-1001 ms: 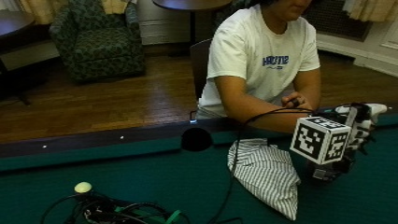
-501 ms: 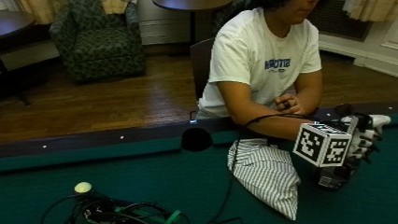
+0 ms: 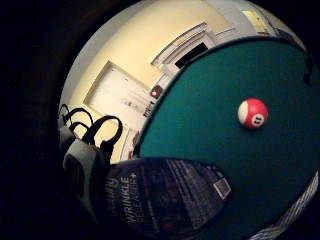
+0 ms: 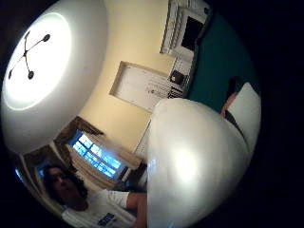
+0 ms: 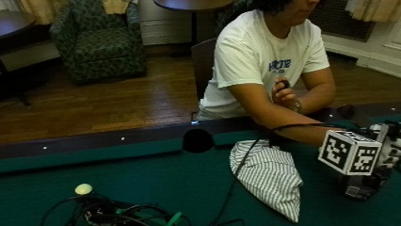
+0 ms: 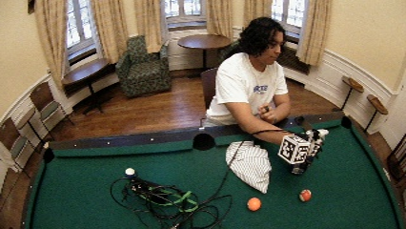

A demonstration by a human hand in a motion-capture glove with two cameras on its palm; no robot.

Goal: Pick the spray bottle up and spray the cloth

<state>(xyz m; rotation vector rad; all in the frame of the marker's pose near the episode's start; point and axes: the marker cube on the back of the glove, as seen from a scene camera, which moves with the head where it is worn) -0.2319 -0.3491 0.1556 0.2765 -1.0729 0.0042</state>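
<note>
Gripping spray bottle: right hand (beside striped cloth)

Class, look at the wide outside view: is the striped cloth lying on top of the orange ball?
No. The striped cloth lies on the green felt beside the person's arm, while the orange ball sits apart from it, nearer the camera.

dim warm room light, daylight through windows behind the person, bright ceiling lamp blown out in thumb-side palm view, glare on close white bottle, palm views ringed in black, strong fisheye bending, bottle label soft, outside view dark and grainy
</note>
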